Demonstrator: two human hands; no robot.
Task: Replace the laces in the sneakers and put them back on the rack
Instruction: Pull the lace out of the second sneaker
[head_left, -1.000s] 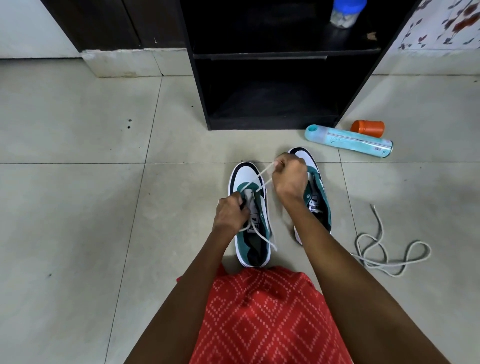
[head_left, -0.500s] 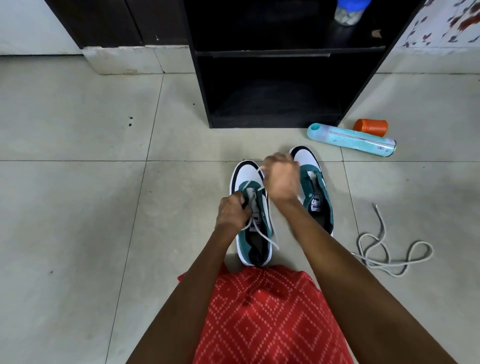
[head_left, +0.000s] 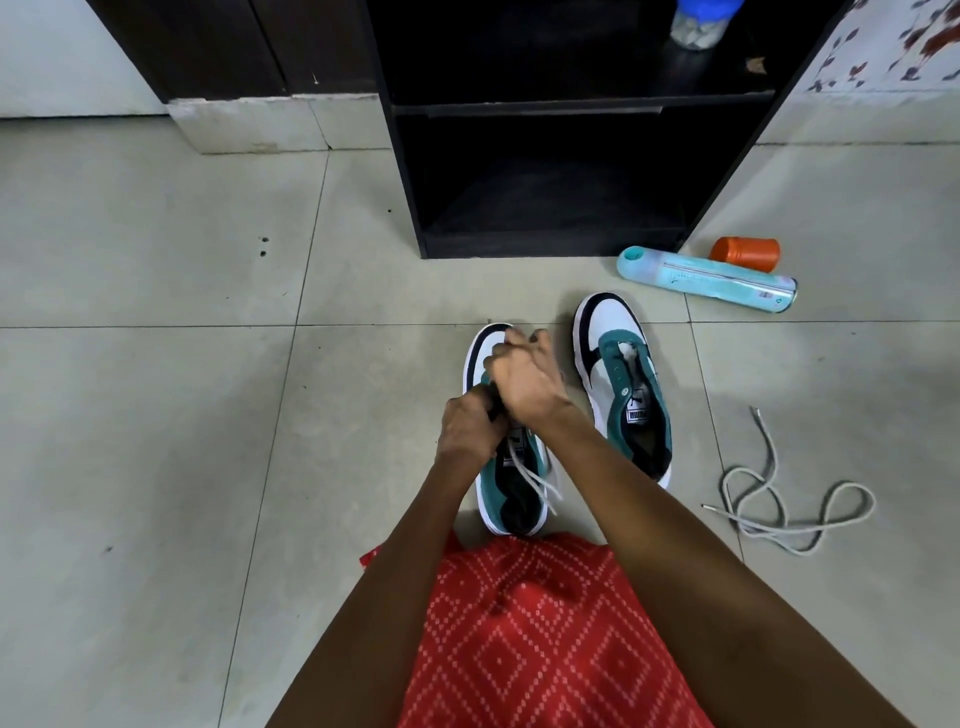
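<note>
Two white, teal and black sneakers stand on the tiled floor, toes toward the black rack (head_left: 566, 244). The left sneaker (head_left: 511, 493) has a white lace (head_left: 535, 480) partly threaded, its loose end trailing over the opening. My left hand (head_left: 470, 426) grips that sneaker at its eyelets. My right hand (head_left: 524, 379) is closed over the toe end, pinching the lace there; the fingertips hide the lace. The right sneaker (head_left: 623, 384) stands bare of laces, untouched.
A loose grey-white lace (head_left: 769, 499) lies coiled on the floor at the right. A teal spray can (head_left: 706, 280) and an orange cap (head_left: 745, 253) lie beside the rack. A blue-lidded jar (head_left: 698, 21) stands on the rack's upper shelf.
My right hand has dropped from a raised pull on the lace back down to the left sneaker's toe end, and the taut lace has slackened. My left hand has stayed on the eyelets.
</note>
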